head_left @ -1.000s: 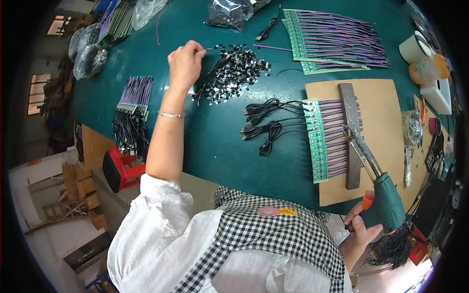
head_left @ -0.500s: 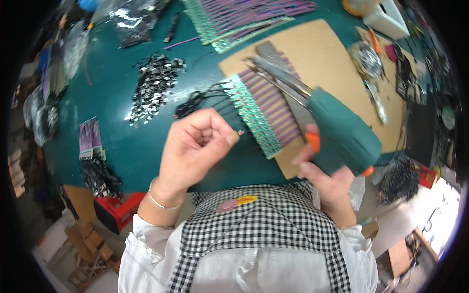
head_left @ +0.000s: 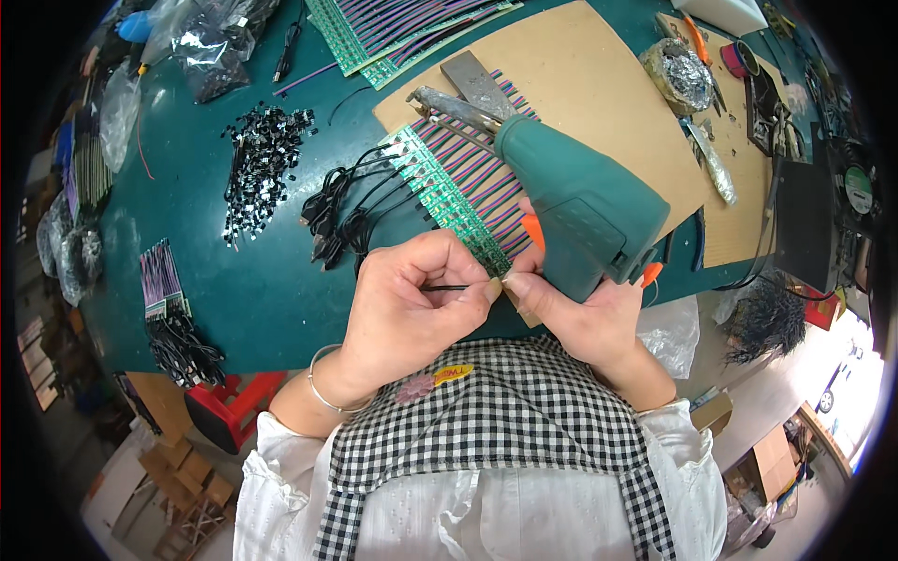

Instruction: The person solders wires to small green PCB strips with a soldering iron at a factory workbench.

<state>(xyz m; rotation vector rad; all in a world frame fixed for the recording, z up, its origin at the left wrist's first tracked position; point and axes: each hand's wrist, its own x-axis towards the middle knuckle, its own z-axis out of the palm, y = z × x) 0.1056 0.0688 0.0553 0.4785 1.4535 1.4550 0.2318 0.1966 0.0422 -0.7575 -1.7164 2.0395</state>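
My left hand (head_left: pixel 409 304) pinches a thin black wire (head_left: pixel 447 287) close to my chest, and its fingertips meet those of my right hand (head_left: pixel 580 313). My right hand grips a big green soldering gun (head_left: pixel 572 201) whose metal tip (head_left: pixel 440 102) points up-left. The gun lies over a green strip of small circuit boards with purple and pink ribbon wires (head_left: pixel 458 182), which rests on a brown cardboard sheet (head_left: pixel 599 84).
On the dark green table (head_left: pixel 215 280) lie a bundle of black cables with plugs (head_left: pixel 337 210), a heap of small black parts (head_left: pixel 257 168), more ribbon strips (head_left: pixel 393 23) at the far edge and plastic bags (head_left: pixel 201 42). Tools and foil (head_left: pixel 680 75) crowd the right. A red stool (head_left: pixel 224 411) stands below.
My left hand came back from the heap of black parts to my chest with a wire. My right hand brought the gun in close, and the fingertips now meet.
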